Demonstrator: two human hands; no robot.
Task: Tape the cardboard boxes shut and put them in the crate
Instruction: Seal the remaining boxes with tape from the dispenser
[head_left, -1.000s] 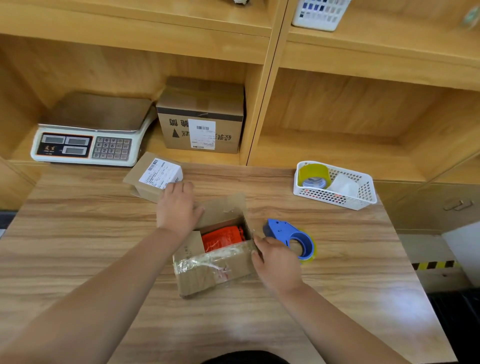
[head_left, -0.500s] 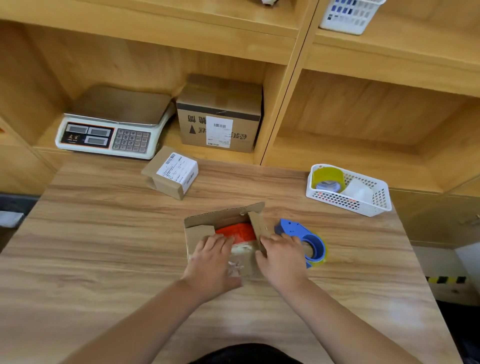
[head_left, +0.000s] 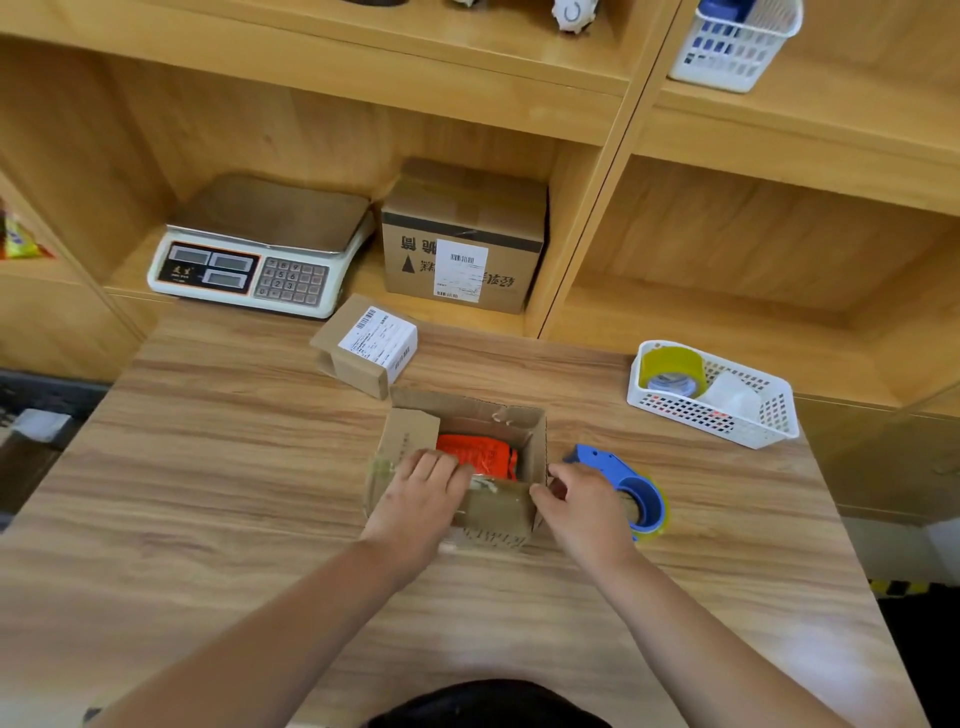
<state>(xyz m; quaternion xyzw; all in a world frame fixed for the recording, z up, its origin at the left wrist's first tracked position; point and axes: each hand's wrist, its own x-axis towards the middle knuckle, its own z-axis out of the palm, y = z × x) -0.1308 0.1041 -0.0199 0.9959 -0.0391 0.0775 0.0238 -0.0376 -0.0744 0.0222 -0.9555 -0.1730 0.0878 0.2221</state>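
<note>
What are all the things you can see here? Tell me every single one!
open box: 1, brown, middle of the table
packet: 1, orange, inside the open box
small box: 1, brown with a white label, on the table behind the open box
big box: 1, brown with a white label, on the shelf
scale: 1, white, on the shelf left of the big box
tape dispenser: 1, blue, on the table right of the open box
table basket: 1, white, right side of the table
tape roll: 1, yellow, in the table basket
shelf basket: 1, white, upper shelf
table: 1, wood-grain
left hand: 1, presses the open box's front flap
right hand: 1, holds the open box's right side
</note>
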